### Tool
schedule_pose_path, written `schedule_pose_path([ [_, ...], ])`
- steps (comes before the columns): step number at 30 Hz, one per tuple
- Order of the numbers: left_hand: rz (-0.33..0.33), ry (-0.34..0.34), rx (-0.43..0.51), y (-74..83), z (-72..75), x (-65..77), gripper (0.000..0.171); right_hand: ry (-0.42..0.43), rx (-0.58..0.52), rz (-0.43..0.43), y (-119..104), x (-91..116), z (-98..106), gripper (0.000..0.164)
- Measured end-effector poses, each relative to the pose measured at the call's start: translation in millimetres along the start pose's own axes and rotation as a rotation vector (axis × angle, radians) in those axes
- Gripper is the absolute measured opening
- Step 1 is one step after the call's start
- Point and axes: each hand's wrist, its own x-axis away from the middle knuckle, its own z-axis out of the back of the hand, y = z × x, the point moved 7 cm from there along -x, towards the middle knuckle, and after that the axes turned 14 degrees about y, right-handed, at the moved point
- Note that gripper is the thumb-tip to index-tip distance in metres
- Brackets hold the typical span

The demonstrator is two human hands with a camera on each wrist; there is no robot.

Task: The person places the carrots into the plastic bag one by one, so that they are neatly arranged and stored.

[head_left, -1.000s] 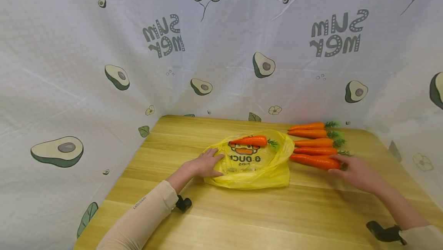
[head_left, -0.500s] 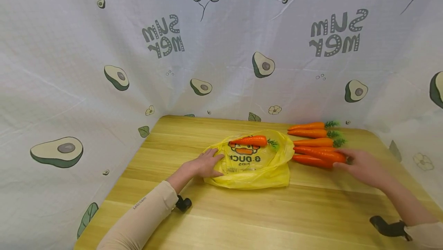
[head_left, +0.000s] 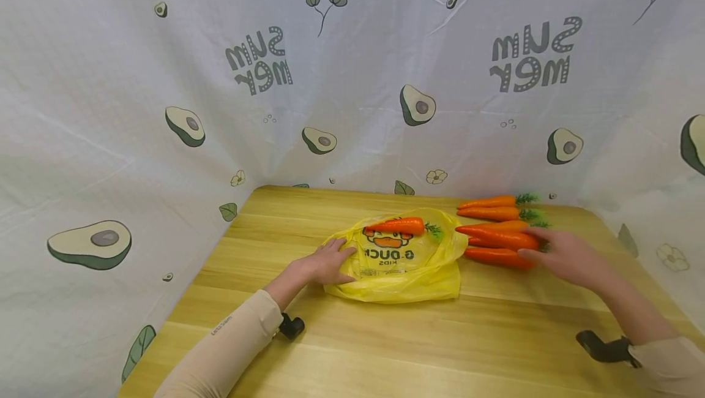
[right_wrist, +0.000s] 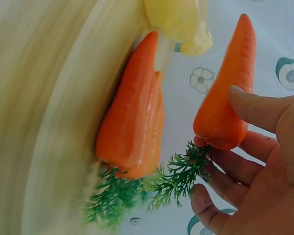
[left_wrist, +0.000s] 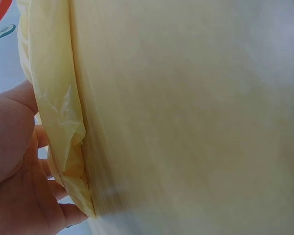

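Note:
In the head view, my right hand [head_left: 564, 257] grips an orange carrot [head_left: 498, 238] by its thick end, raised over the other carrots. The right wrist view shows this carrot [right_wrist: 230, 93] between thumb and fingers, its green leafy top hanging below. My left hand [head_left: 330, 261] rests with spread fingers on the left side of a yellow plastic bag [head_left: 424, 288], printed with a duck. One carrot [head_left: 399, 225] lies across the duck print. In the left wrist view, the fingers lie against the bag [left_wrist: 54, 98].
Several carrots [head_left: 490, 213] lie in a row right of the bag, tips pointing left, some partly covered by the held carrot. They lie on a wooden table [head_left: 385, 349]. A white cloth with avocado prints [head_left: 358, 79] hangs behind it.
My right hand has lifted a carrot from the front of the row and brought it slightly up and left towards the bag. The left hand has stayed still on the bag.

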Motion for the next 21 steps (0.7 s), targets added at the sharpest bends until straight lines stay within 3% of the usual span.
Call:
schedule_pose_path([
  [21, -0.006, 0.002, -0.002, -0.8, 0.3, 0.1, 0.074, -0.016, -0.042, 0.021, -36.3, -25.9, -3.0, 0.065],
])
